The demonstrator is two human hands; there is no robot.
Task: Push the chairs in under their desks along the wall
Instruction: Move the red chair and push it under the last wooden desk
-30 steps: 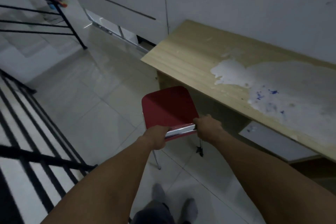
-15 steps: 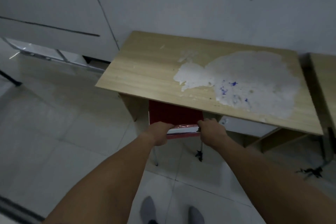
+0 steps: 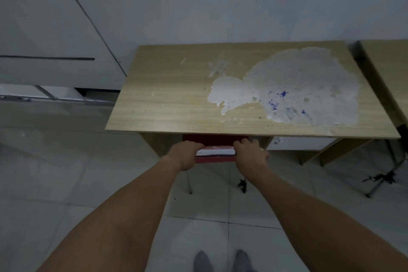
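A red chair (image 3: pixel 215 158) with a chrome top rail stands at the front edge of a light wooden desk (image 3: pixel 176 104). Its seat is almost wholly hidden under the desktop; only the backrest top and two thin legs show. My left hand (image 3: pixel 184 153) grips the left end of the backrest rail. My right hand (image 3: pixel 250 153) grips the right end. The desk stands against the white wall and bears a large patch of peeled white surface with blue specks.
A second wooden desk (image 3: pixel 388 68) stands just right of this one, with metal legs (image 3: pixel 384 179) of another piece of furniture below it. A white cabinet (image 3: pixel 50 46) lines the wall at left. My socked feet (image 3: pixel 220 260) stand on pale floor tiles.
The red chair has slid forward under the desk, so its seat went out of sight. Both hands kept their grip on the backrest. My view turned right to face the desk squarely.
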